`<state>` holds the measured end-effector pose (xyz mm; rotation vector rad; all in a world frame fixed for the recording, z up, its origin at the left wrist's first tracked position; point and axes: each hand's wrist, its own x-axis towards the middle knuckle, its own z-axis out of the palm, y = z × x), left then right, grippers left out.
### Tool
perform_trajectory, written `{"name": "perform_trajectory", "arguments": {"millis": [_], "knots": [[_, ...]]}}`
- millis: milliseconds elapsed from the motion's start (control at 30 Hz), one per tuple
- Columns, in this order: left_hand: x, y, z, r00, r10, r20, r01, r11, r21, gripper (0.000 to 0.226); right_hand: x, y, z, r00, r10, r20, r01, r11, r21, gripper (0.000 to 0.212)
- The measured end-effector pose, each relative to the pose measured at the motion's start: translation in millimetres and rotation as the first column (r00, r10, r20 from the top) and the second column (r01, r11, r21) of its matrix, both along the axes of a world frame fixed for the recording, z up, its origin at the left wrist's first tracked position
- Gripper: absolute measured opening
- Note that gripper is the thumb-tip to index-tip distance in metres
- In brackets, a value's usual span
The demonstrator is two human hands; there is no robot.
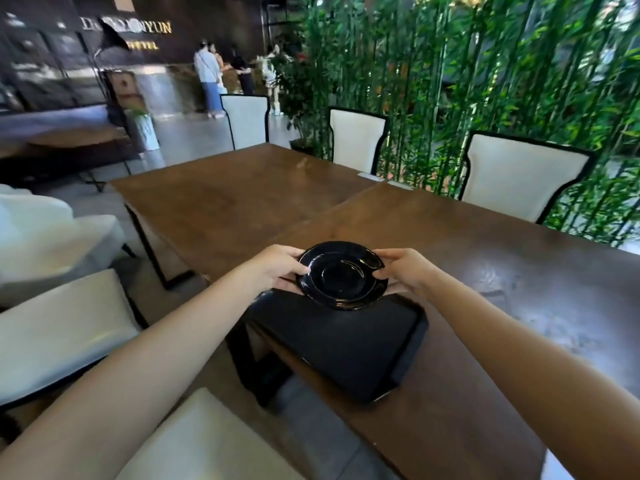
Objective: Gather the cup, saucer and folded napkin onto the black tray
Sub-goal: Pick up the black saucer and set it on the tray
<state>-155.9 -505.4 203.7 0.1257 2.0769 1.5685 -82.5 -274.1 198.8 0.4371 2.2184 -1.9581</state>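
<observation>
A glossy black saucer (341, 276), its swirled rim catching thin glints of light, is held level in the air between two bare hands above the far end of a black tray (349, 344). The left hand (277, 268) takes the saucer's left edge, thumb on top and fingers beneath; the right hand (405, 270) takes the opposite edge the same way, so each grip is closed on the saucer's rim. The tray (matte, rectangular, with a raised lip) lies on the near corner of a long dark wooden bench (485, 271), its left side reaching the bench's edge, with nothing visible on the part of it in view. Both forearms stretch in from the bottom corners of the frame. Cream upholstered chairs (519, 174) with black frames line the far side of the bench, and pale seat cushions (59, 323) sit close on the near left. A dense screen of green bamboo (485, 81) fills the right background, while several people (221, 74) stand, blurred, at a dark counter under gold lettering too soft to read.
</observation>
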Motion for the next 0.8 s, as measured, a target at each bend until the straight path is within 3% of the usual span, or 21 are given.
{"name": "perform_trajectory", "arguments": {"millis": [367, 533, 800], "knots": [[-49.7, -35.1, -60.1, 0.977, 0.169, 0.13, -0.158, 0.983, -0.095, 0.051, -62.1, -43.8, -64.5, 0.996, -0.034, 0.08, 0.033, 0.999, 0.019, 0.051], [-71.5, -27.1, -96.1, 0.974, 0.194, 0.12, -0.171, 0.969, -0.178, 0.053, -86.7, -47.0, -117.8, 0.976, -0.162, 0.144, 0.17, 0.985, -0.043, 0.041], [-88.4, -17.1, -148.4, 0.968, 0.185, 0.169, -0.126, 0.942, -0.31, 0.054, -97.4, -45.3, -180.8, 0.953, -0.197, 0.23, 0.214, 0.976, -0.051, 0.037]]}}
